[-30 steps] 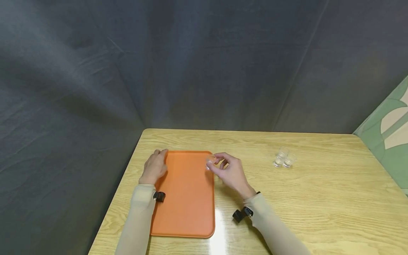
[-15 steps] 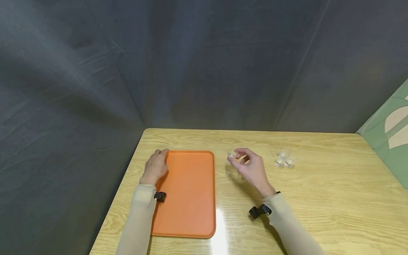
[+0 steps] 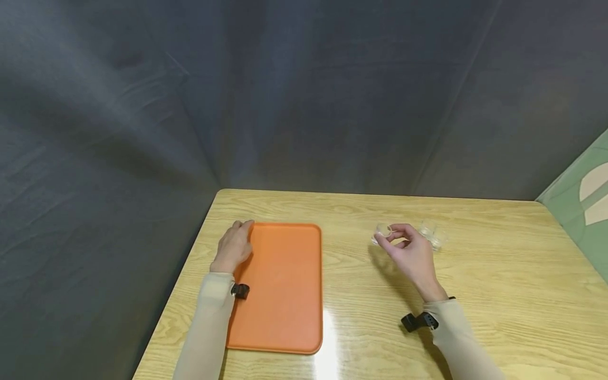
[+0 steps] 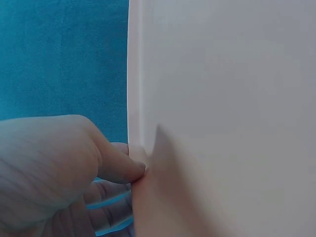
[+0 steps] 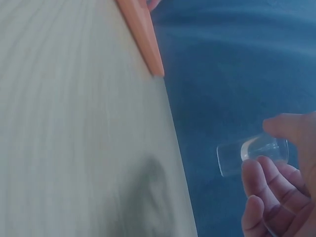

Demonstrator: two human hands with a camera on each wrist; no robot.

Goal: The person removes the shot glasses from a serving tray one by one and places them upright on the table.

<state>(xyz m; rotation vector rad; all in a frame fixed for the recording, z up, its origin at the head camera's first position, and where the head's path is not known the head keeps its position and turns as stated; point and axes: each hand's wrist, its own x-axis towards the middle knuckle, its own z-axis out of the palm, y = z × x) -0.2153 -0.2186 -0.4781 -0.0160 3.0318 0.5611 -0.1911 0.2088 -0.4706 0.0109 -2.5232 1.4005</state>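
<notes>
An orange tray [image 3: 280, 290] lies on the wooden table. My left hand [image 3: 233, 248] pinches its left rim near the far corner; in the left wrist view the thumb [image 4: 121, 165] is on top and the other fingers are partly hidden beside and below the rim. My right hand [image 3: 410, 253] holds a small clear shot glass [image 3: 382, 232] above the table, right of the tray. In the right wrist view the shot glass [image 5: 232, 158] is between thumb and fingers, with nothing visible inside it.
Several similar clear glasses [image 3: 438, 238] stand close together just beyond my right hand, partly hidden by it. The wooden table [image 3: 499, 274] reaches to a dark curtain [image 3: 323, 105] at the back and left. A green patterned panel [image 3: 584, 221] borders the right side.
My right hand has carried the shot glass from above the tray's right edge to the right, close to the other glasses. My left hand has stayed on the tray.
</notes>
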